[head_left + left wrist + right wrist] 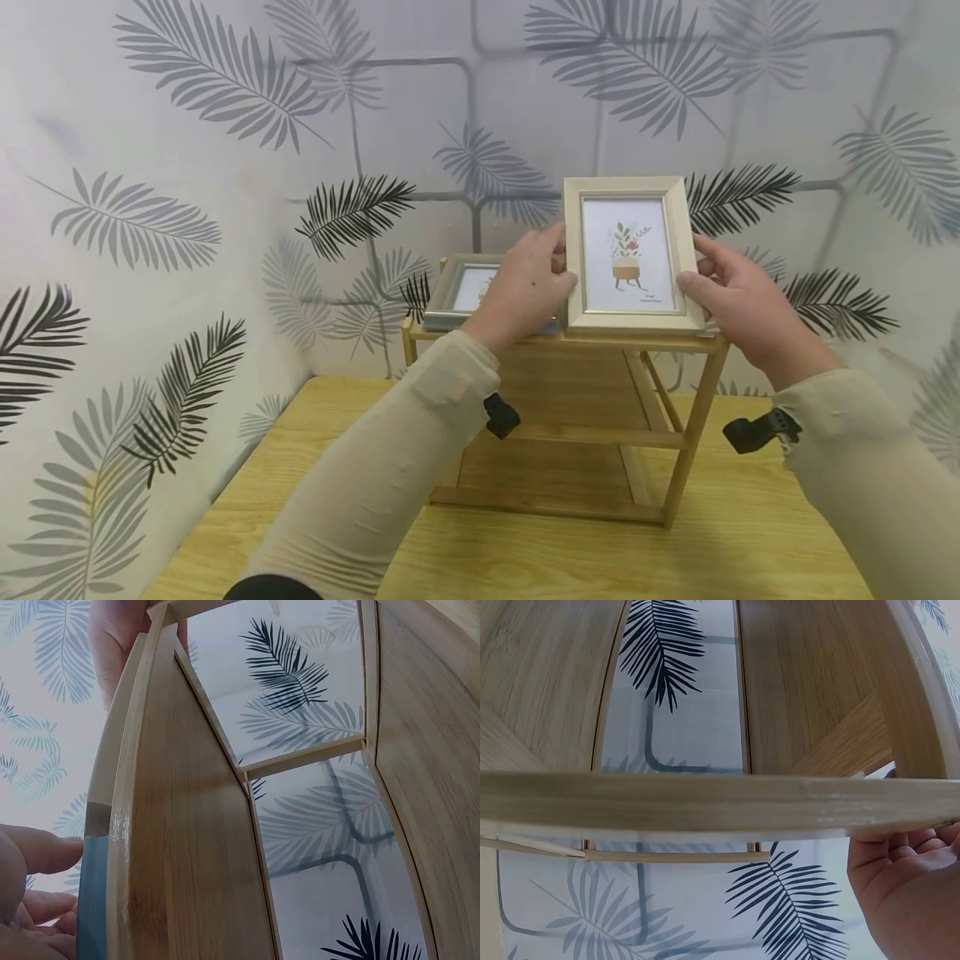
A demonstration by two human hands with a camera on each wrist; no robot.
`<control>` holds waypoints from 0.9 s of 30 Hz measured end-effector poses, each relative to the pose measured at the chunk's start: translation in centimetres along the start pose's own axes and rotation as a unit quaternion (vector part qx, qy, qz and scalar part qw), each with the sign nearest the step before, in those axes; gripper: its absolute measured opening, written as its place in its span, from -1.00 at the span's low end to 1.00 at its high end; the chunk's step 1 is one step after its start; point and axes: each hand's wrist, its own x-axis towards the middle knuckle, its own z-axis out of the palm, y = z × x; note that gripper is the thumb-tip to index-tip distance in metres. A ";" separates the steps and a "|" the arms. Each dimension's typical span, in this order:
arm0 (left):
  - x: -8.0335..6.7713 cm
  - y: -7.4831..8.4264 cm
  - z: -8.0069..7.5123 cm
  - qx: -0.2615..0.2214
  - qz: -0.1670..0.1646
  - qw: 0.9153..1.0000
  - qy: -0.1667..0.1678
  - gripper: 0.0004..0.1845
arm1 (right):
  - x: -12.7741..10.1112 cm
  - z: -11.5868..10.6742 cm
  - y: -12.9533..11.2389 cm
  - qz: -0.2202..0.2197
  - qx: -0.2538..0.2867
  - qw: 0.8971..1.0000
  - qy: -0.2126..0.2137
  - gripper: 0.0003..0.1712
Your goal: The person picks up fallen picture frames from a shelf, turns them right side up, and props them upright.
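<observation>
A cream picture frame [574,250] with a print of a potted plant stands tilted up on the right part of a wooden shelf's top [637,342]. My left hand [528,283] holds its left edge, thumb toward the front. On the opposite edge, my right hand [738,296] grips with the thumb in front and fingers toward the back. A silver-grey picture frame [442,300] lies on the shelf top to the left, partly hidden behind my left hand. From below, the left wrist view catches the left hand [34,885] beside a blue-grey edge; the right hand [915,889] appears under the shelf's edge.
The wooden shelf has lower tiers [555,483] beneath its top and stands on a wood-grain table [300,467]. Right behind it rises a wall [420,108] with leaf patterns. Dark wrist cameras [501,416] sit below both sleeves.
</observation>
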 end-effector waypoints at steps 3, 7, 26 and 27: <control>0.0 0.1 0.1 -0.002 -0.001 1.000 0.005 -0.33 | -0.1 0.1 0.0 -0.002 -0.007 1.000 0.011 -0.16; 0.0 0.1 0.1 -0.006 -0.001 1.000 0.013 -0.33 | -0.2 0.2 0.0 -0.006 -0.012 1.000 0.025 -0.16; -0.2 -0.2 0.1 -0.053 0.027 0.997 0.040 -0.29 | -0.9 0.7 0.1 -0.032 -0.023 0.995 0.091 -0.20; -0.3 -0.2 0.1 -0.059 0.026 0.997 0.039 -0.29 | -1.0 0.7 0.1 -0.033 -0.026 0.995 0.094 -0.20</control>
